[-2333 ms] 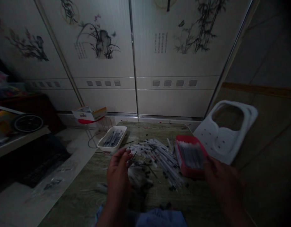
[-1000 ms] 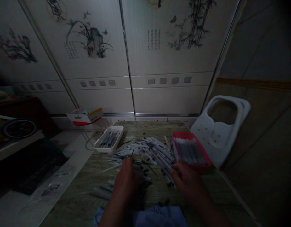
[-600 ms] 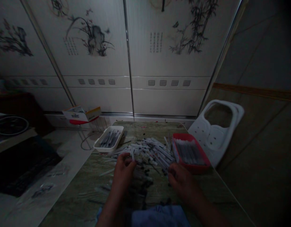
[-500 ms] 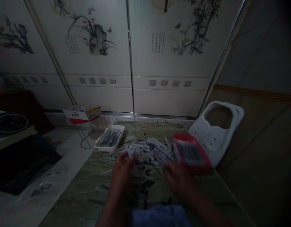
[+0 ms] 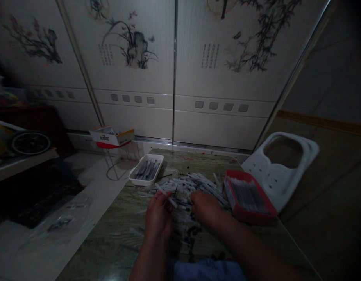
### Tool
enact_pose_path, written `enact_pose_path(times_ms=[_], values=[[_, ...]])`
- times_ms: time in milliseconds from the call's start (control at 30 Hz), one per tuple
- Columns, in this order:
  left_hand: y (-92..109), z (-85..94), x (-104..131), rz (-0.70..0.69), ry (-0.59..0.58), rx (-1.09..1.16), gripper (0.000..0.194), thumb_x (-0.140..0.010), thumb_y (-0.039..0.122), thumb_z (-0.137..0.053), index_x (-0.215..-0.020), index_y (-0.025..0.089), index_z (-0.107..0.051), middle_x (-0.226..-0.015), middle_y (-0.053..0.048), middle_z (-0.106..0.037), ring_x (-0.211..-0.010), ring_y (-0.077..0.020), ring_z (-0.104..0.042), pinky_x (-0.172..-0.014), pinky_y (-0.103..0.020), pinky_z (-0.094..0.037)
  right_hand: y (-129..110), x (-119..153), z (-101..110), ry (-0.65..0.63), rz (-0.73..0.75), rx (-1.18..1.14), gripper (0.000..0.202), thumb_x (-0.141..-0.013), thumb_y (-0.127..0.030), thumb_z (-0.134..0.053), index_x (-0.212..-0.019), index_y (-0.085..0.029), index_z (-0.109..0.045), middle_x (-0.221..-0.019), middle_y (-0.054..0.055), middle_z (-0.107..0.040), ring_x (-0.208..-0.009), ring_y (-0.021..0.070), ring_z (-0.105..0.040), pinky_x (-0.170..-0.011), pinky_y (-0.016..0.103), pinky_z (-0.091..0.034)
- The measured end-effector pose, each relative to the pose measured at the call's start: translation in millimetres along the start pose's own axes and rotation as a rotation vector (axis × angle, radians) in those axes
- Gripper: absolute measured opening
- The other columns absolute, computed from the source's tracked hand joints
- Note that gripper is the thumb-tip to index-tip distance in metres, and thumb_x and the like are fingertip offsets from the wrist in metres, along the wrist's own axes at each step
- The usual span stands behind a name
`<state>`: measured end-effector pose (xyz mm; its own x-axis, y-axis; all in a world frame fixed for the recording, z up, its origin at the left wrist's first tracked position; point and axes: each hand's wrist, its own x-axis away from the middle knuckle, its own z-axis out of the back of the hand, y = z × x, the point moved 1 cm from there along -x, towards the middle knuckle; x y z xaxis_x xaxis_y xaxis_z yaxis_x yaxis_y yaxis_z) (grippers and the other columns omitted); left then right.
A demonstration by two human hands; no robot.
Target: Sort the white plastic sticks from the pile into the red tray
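Note:
My left hand (image 5: 160,208) is closed on a thin whitish pen-like stick (image 5: 165,195), which slants across its fingertips. Over the near edge of a loose pile of similar sticks (image 5: 192,182) is my right hand (image 5: 205,207), its fingers curled together; what they hold, if anything, is hidden. A white tray (image 5: 133,180) with dark-filled sticks stands at the back left of the pile. To the right, a red basket (image 5: 235,207) holds rows of sticks. Small dark pieces (image 5: 193,230) lie between my forearms.
The green table (image 5: 110,230) bears everything near my hands. A white plastic chair (image 5: 274,175) stands beyond its right edge. Back left, an open box (image 5: 110,137) sits on a red stool (image 5: 102,145). Patterned sliding doors (image 5: 136,78) close off the back.
The whole view has shifted, with things now farther right. My right hand has moved left, away from the red basket and closer to my left hand. The stick in my left hand shows more clearly.

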<state>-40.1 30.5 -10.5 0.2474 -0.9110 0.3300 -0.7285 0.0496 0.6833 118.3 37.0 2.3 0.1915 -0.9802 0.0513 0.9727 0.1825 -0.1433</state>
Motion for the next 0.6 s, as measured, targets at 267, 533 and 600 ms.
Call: enact_pose_path(times_ms=[267, 533, 600], values=[[0.5, 3.9, -1.5, 0.040, 0.033, 0.035, 0.025, -0.070, 0.009, -0.069, -0.091, 0.018, -0.059, -0.077, 0.002, -0.064, -0.056, -0.0070, -0.057, -0.044, -0.017, -0.033, 3.4, -0.5, -1.6, 0.024, -0.015, -0.094, 0.020, -0.079, -0.012, -0.060, -0.092, -0.018, -0.073, -0.102, 0.014, -0.073, -0.093, 0.0263, -0.068, -0.076, 0.032, -0.043], [0.5, -1.7, 2.8, 0.106, 0.083, 0.096, 0.022, -0.077, 0.001, -0.062, -0.091, 0.017, -0.058, -0.078, 0.001, -0.066, -0.056, -0.0074, -0.061, -0.046, -0.017, -0.041, 17.3, 23.9, 23.8, 0.217, -0.073, -0.477, 0.010, -0.085, -0.025, -0.052, -0.082, -0.020, -0.060, -0.079, 0.002, -0.069, -0.075, 0.0178, -0.065, -0.062, 0.025, -0.042], [1.1, -3.9, 5.0, 0.119, 0.093, 0.114, 0.023, -0.078, 0.000, -0.062, -0.093, 0.018, -0.058, -0.080, 0.001, -0.067, -0.057, -0.0076, -0.062, -0.048, -0.017, -0.045, 13.9, 30.7, 27.6, 0.260, -0.119, -0.659, 0.015, -0.089, -0.030, -0.047, -0.090, -0.020, -0.057, -0.081, 0.003, -0.072, -0.072, 0.0177, -0.069, -0.061, 0.026, -0.048]])
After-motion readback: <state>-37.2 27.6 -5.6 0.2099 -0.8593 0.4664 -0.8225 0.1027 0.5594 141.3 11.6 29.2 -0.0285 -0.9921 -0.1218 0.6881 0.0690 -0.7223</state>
